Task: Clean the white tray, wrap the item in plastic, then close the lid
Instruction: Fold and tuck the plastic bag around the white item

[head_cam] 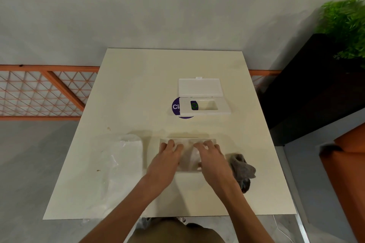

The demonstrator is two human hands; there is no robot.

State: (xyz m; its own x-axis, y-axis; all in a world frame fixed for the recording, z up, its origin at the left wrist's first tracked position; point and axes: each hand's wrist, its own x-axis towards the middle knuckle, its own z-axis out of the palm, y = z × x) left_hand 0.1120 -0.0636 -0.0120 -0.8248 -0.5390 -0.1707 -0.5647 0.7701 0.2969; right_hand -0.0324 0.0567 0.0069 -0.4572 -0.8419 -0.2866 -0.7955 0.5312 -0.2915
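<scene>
The flat white item [187, 161] is held down on the table [122, 89] under both hands, its long axis running left to right; it seems to be covered in plastic, though blur hides the edges. The left hand [169, 151] and right hand [212, 154] are laid on it with fingers spread. The open-lidded box [205, 111] is set straight beyond, nearer the right hand.

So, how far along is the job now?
Cleaning looks done: the grey cloth lies aside, right of the hands. In hand: the left hand and right hand press on the white tray, seemingly smoothing plastic over it. Left: the box lid stands open, so closing remains.
</scene>
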